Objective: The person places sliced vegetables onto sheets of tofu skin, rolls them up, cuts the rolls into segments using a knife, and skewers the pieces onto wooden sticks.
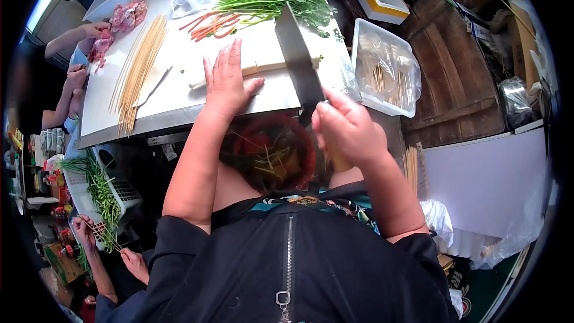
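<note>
Grasping a cleaver [299, 54] at the bench's [179, 93] near edge, the right hand [350, 128] is clenched as the left hand [228, 84] spreads, released, over a pale strip [272, 67].

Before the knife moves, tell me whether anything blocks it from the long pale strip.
Nothing visible stands between the cleaver in the right hand and the long pale strip; the left hand lies across the strip, to the blade's left.
</note>
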{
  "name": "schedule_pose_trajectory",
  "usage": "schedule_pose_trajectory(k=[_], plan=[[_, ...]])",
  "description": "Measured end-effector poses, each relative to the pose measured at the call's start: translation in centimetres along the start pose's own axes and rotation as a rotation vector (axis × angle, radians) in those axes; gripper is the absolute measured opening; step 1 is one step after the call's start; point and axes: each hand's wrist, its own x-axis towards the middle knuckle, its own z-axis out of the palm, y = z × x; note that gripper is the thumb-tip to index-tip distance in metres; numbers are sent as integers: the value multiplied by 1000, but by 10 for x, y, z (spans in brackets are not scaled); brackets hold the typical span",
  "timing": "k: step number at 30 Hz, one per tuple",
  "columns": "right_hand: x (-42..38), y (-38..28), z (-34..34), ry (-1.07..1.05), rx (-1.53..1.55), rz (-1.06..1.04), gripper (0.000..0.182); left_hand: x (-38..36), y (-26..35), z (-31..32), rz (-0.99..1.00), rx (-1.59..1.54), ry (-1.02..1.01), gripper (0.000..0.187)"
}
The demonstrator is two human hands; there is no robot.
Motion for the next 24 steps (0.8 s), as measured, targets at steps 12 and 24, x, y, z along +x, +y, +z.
schedule_pose_trajectory(k=[12,24], plan=[[5,12,25,40,4,70,52,-1,5,24,240,5,41,38],[68,13,31,29,-212,-8,50,-3,7,24,233,38,1,42]])
